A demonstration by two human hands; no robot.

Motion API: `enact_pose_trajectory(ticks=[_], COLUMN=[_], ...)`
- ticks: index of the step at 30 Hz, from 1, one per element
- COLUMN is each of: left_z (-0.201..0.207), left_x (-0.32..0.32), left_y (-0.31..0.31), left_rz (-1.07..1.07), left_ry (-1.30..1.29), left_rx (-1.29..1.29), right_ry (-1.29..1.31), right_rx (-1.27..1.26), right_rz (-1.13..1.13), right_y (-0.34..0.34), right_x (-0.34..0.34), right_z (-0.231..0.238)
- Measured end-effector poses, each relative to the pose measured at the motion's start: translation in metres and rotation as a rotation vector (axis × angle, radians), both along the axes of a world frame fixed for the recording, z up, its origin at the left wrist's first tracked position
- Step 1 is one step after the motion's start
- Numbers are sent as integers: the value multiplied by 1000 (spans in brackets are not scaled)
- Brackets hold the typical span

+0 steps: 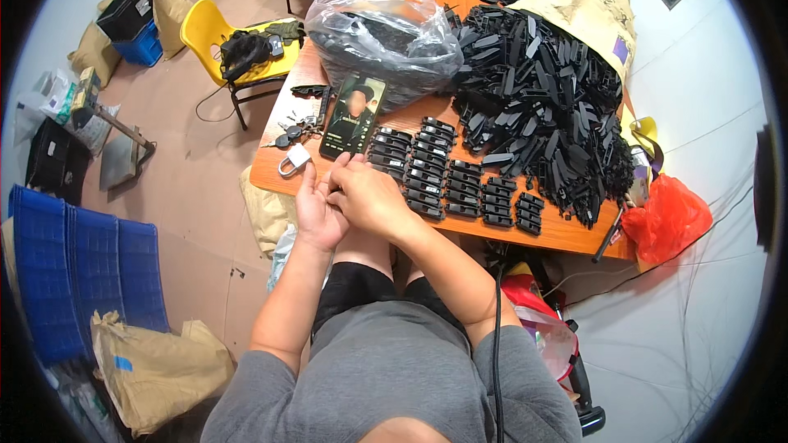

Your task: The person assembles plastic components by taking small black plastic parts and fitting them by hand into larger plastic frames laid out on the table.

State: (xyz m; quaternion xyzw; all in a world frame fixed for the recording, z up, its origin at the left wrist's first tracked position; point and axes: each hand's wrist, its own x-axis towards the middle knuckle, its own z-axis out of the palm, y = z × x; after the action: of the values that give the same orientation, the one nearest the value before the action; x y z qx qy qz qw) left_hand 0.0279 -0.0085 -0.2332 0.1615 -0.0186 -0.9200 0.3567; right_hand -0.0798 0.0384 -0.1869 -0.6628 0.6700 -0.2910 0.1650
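My two hands meet just in front of the table's near edge. My left hand is turned palm up with its fingers curled in toward the right. Over it lies my right hand, back upward, its bent fingers touching the left ones. Anything pinched between them is hidden. Just beyond stands a phone with a lit screen, leaning on a clear plastic bag. A silver padlock lies left of my hands. To the right, small black plastic parts are laid in several neat columns.
A big heap of loose black plastic pieces spills from a tan sack across the wooden table. A red bag hangs at its right corner. Keys lie near the padlock. A yellow chair and blue crates stand left.
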Motion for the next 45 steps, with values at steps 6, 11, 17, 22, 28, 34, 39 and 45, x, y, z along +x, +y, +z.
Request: enact_pose_trajectory(ticks=[6,11,17,22,28,34,39,45], left_z=[1,-1,-21,-39,-28,-45,-41,-40], left_x=[4,5,12,16,28,41,43,43], left_y=[-4,-5,-15,-22,-19,-26,-25,-22], left_rz=[-19,-47,-104,-175,24,40,55,77], left_ry=[-13,-1,177,463,201,263,203,150], left_rx=[40,61,24,-52,165,79,100,139], right_ry=[45,237,31,-130,-487,-496,-612,-357], right_rx=[-112,-174,-247,-325,-131,79,408,302], right_rz=[45,123,97,-31,-357,-466,-513,-476], right_y=[-4,-6,-7,-8,-6,0,-8,-13], right_x=[-2,-5,-1,-1,-39,-49,-45,-42], right_z=[-3,-11,-1,2,-19,-26,-36,-57])
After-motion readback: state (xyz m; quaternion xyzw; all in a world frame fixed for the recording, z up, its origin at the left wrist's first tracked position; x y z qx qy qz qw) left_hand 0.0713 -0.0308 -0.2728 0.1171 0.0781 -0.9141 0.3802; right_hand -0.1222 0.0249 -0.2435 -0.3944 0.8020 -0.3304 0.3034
